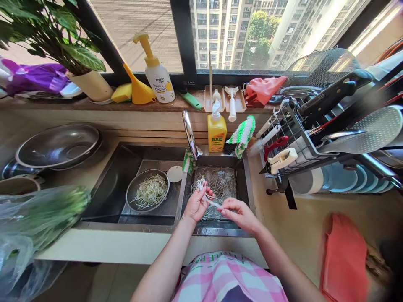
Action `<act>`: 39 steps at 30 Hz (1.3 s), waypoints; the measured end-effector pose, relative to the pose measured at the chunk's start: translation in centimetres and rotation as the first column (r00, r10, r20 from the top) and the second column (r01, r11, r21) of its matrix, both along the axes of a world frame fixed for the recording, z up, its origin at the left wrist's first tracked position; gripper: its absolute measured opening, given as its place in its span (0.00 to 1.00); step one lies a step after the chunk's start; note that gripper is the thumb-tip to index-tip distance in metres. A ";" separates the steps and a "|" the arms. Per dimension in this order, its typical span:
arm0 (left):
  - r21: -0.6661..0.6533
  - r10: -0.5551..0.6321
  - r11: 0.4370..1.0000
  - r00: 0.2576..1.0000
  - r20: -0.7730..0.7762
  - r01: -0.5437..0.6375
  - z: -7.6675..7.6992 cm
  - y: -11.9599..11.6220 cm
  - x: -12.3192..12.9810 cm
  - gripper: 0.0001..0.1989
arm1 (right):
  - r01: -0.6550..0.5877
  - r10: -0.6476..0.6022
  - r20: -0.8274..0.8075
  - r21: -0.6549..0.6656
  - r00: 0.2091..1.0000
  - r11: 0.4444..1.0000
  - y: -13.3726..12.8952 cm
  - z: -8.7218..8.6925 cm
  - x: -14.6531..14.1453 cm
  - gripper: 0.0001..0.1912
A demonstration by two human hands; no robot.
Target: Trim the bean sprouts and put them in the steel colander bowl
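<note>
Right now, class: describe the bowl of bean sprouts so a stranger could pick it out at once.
Under the window is a stainless double sink. In its left basin, a shallow steel bowl sits on a flat metal tray. Unlike the larger steel basin on the counter, it holds pale bean sprouts.

A dark-framed window [183, 37] looks out on high-rise apartment towers [217, 33] and a leafy tree [258, 37]. Bright daylight falls across the cream countertop [292, 222], above a tiled floor [116, 285].

"AXE" on the yellow soap bottle [217, 133]; "FRUIT & FRESH" on the white pump bottle [159, 84] (apron [226, 279] lettering unclear)
</note>
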State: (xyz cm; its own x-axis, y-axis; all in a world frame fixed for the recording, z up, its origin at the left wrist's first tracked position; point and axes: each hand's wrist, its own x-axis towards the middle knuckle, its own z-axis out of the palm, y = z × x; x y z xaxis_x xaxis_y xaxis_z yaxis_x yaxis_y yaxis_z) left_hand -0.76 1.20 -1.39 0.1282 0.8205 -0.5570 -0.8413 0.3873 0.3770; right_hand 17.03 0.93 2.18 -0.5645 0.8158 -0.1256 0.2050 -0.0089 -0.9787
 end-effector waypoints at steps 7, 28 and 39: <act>0.008 -0.062 0.998 0.998 0.023 0.062 0.7 -0.8 2.0 0.16 | 0.140 -0.278 0.281 0.427 0.919 0.894 1.8 -0.9 -2.7 0.10; -0.073 -0.010 0.997 0.975 -0.223 -0.006 1.2 -0.1 2.1 0.11 | 0.290 -0.298 0.076 0.103 0.952 0.952 1.2 -1.7 -1.7 0.10; -0.121 0.039 0.991 0.980 -0.196 -0.064 2.0 0.2 1.6 0.08 | 0.241 -0.234 0.100 -0.064 0.967 0.968 1.5 -1.9 0.0 0.07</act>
State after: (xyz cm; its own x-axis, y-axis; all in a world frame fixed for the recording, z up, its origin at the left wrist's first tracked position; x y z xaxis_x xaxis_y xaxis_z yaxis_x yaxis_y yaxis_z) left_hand 0.82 1.45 0.59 -0.0327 0.7449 -0.6663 -0.7776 0.3999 0.4852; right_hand 17.03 2.39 0.28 -0.3388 0.9115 -0.2331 0.2761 -0.1405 -0.9508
